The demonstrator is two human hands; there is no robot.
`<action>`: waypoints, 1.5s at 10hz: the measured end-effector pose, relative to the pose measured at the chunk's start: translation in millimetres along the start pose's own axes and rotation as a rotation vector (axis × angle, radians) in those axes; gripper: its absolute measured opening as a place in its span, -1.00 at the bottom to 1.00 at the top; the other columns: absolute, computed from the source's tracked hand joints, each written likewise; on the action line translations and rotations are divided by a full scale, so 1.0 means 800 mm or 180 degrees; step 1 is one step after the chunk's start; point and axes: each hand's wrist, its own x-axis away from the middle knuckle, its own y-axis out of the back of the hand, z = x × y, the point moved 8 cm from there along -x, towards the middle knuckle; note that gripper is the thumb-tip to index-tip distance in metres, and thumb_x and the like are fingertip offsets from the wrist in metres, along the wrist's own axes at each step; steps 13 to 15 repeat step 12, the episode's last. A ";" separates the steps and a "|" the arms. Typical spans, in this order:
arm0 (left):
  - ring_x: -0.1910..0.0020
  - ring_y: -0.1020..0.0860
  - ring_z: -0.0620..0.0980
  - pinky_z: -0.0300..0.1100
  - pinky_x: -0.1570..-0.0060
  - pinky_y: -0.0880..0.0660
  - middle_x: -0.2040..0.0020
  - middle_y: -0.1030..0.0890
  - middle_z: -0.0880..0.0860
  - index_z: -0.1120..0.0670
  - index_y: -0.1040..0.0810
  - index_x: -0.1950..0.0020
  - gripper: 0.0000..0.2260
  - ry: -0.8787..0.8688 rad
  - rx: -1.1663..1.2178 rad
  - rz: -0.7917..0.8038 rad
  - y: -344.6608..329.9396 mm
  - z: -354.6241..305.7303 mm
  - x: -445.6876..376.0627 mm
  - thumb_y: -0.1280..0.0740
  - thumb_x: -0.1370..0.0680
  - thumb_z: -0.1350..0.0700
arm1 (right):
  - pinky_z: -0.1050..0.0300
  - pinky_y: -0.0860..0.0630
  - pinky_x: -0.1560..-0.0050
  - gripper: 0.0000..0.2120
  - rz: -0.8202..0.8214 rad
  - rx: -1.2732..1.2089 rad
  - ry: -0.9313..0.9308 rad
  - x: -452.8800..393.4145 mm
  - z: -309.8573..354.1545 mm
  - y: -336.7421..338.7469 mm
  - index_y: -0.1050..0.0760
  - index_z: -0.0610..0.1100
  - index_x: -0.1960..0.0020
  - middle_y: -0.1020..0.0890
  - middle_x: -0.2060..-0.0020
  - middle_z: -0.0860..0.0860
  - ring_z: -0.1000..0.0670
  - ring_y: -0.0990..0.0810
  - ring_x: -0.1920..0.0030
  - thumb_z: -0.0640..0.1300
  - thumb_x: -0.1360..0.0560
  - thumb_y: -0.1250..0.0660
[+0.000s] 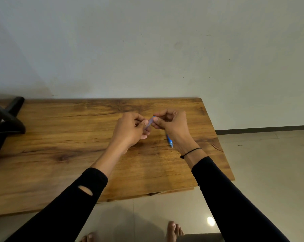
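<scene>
Both my hands meet above the middle of a wooden table (64,137). My left hand (130,131) and my right hand (170,123) each pinch one end of a thin, pale translucent pen part (150,121) with a blue tip, held slanted between them. A second blue pen piece (169,141) shows just below my right wrist; whether it lies on the table or is held I cannot tell. My right wrist wears a thin black band, and both arms are in black sleeves.
A black stand or chair part (6,123) sits at the table's left end. A plain wall rises behind the table. Pale floor tiles (270,172) lie to the right and in front, with bare feet (174,231) at the bottom.
</scene>
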 end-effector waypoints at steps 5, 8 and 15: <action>-0.35 -0.54 0.15 0.06 -0.06 -0.54 -0.39 -0.49 0.04 -0.04 -0.44 -0.50 -0.16 -0.0558 -0.3140 0.0372 -0.021 -0.006 0.010 -0.67 -0.32 -0.25 | -0.02 -0.69 0.13 -0.80 -0.0250 0.2110 0.0499 -0.009 -0.013 -0.034 -0.61 -0.15 0.07 -0.71 0.19 -0.01 0.01 -0.69 0.14 -0.44 -0.54 -0.38; -0.29 -0.52 0.12 0.08 0.00 -0.62 -0.29 -0.50 0.03 -0.06 -0.52 -0.40 -0.33 -0.0862 -0.3130 0.0031 -0.033 -0.003 0.013 -0.59 -0.40 -0.30 | 0.14 -0.43 0.35 -0.77 -0.0410 0.2473 0.0608 -0.002 -0.009 -0.031 -0.45 -0.13 0.14 -0.64 0.21 -0.07 -0.09 -0.63 0.20 -0.39 -0.56 -0.39; 0.00 -0.54 -0.18 -0.49 0.13 -0.51 -0.12 -0.57 -0.05 -0.04 -0.59 -0.36 -0.49 -0.1343 -0.1450 -0.0635 0.013 0.023 0.035 -0.47 -0.48 -0.24 | -0.06 -0.56 0.14 -0.89 -0.0755 0.1975 0.1178 0.017 0.024 0.019 -0.55 -0.22 0.05 -0.64 0.13 -0.07 -0.12 -0.59 0.08 -0.39 -0.59 -0.39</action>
